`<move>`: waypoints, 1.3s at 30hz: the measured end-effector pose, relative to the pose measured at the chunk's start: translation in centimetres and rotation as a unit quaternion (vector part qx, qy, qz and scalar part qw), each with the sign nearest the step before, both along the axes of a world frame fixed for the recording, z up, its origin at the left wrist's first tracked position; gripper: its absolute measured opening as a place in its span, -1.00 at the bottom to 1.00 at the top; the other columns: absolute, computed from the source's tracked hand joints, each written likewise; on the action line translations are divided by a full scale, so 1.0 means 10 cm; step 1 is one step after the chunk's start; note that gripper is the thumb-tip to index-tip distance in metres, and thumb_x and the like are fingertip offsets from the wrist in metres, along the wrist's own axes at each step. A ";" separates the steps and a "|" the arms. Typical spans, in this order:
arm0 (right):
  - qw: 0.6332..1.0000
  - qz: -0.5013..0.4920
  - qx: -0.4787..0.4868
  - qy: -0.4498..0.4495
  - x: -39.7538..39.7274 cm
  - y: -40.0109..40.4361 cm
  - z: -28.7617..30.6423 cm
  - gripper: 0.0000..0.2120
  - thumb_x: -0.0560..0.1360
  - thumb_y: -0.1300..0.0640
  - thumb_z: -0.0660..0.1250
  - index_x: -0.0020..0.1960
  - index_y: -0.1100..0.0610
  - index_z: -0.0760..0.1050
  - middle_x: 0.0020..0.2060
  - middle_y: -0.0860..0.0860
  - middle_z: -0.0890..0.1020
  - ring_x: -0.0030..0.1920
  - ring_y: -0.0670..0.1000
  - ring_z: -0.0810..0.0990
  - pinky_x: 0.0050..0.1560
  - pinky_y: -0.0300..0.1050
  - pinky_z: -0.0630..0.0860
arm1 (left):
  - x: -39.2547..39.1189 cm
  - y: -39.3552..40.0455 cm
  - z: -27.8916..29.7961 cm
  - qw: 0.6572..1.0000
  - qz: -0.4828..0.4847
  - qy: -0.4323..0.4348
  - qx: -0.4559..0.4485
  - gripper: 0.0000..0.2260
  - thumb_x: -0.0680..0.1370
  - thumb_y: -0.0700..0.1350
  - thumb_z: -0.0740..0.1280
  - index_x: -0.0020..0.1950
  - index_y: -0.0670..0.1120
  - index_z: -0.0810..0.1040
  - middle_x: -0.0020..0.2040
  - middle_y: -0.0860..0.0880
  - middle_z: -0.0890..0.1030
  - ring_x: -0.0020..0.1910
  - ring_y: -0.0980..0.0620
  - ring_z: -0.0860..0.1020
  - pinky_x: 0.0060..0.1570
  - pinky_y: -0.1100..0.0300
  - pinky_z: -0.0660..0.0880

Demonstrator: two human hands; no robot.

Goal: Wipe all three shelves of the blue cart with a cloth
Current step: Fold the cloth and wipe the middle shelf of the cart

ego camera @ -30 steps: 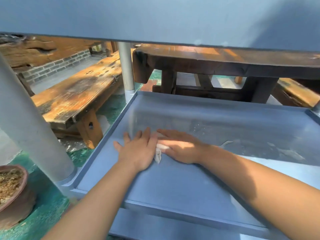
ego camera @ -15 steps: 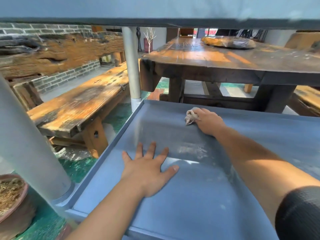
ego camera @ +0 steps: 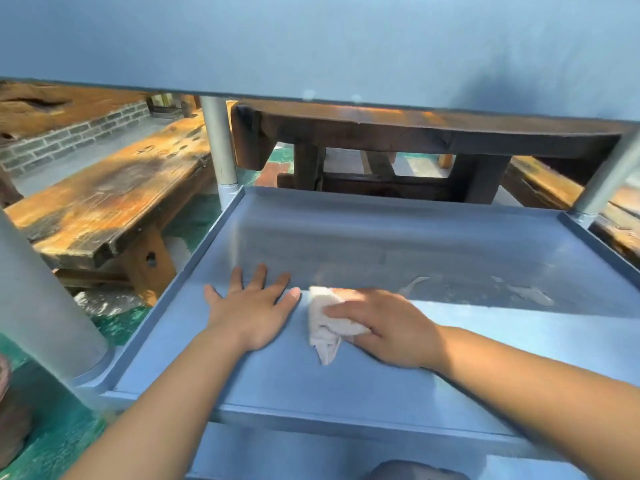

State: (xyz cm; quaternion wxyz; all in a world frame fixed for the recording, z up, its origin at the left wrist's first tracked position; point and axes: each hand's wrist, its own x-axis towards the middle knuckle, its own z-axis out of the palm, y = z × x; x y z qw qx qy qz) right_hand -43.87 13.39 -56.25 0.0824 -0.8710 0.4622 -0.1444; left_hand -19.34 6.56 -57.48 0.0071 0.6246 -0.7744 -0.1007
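Observation:
The blue cart's middle shelf (ego camera: 398, 251) fills the centre of the view, with the top shelf (ego camera: 311, 43) overhead and a strip of the bottom shelf (ego camera: 277, 455) below. My right hand (ego camera: 388, 327) presses a crumpled white cloth (ego camera: 325, 320) onto the middle shelf near its centre. My left hand (ego camera: 252, 306) lies flat on the same shelf, fingers spread, just left of the cloth. Pale smears (ego camera: 526, 292) mark the shelf surface to the right.
Grey cart posts stand at the near left (ego camera: 38, 299), far left (ego camera: 220, 147) and far right (ego camera: 602, 181). A worn wooden bench (ego camera: 104, 202) sits to the left and a dark wooden table (ego camera: 398, 133) behind the cart. A brown pot (ego camera: 7, 410) is at the left edge.
My right hand has pulled the cloth back from the shelf's far side toward the near centre, beside my left hand. The view has dropped lower under the top shelf.

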 end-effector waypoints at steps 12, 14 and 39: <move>0.990 -0.089 -0.021 0.110 -0.18 -0.85 0.01 -0.55 0.53 0.01 0.12 0.40 -0.23 0.18 0.38 -0.01 0.37 0.28 0.20 0.42 0.22 0.16 0.42 | -0.46 -0.18 -0.03 0.998 0.056 0.011 -0.004 -0.49 0.57 0.26 -0.21 0.53 0.28 -0.02 0.60 0.11 -0.06 0.55 -0.17 -0.18 0.36 -0.39 -0.17; 0.976 -0.155 -0.047 0.148 -0.41 -1.19 -0.01 -0.50 0.54 0.10 0.12 0.43 -0.22 0.16 0.37 -0.02 0.35 0.24 0.23 0.44 0.15 0.18 0.45 | -0.47 -0.19 -0.06 0.999 0.048 -0.005 -0.006 -0.44 0.53 0.33 -0.23 0.54 0.27 -0.05 0.60 0.10 -0.10 0.55 -0.18 -0.20 0.36 -0.39 -0.19; 0.995 -0.092 0.026 -0.041 -0.53 0.15 0.05 -0.61 0.52 0.05 0.30 0.33 -0.14 0.46 0.31 -0.04 0.52 0.25 0.01 0.49 0.17 -0.19 0.40 | -0.53 -0.12 0.00 0.999 0.028 -0.032 -0.008 -0.35 0.48 0.41 -0.22 0.55 0.23 -0.08 0.61 0.06 -0.14 0.55 -0.21 -0.18 0.37 -0.36 -0.10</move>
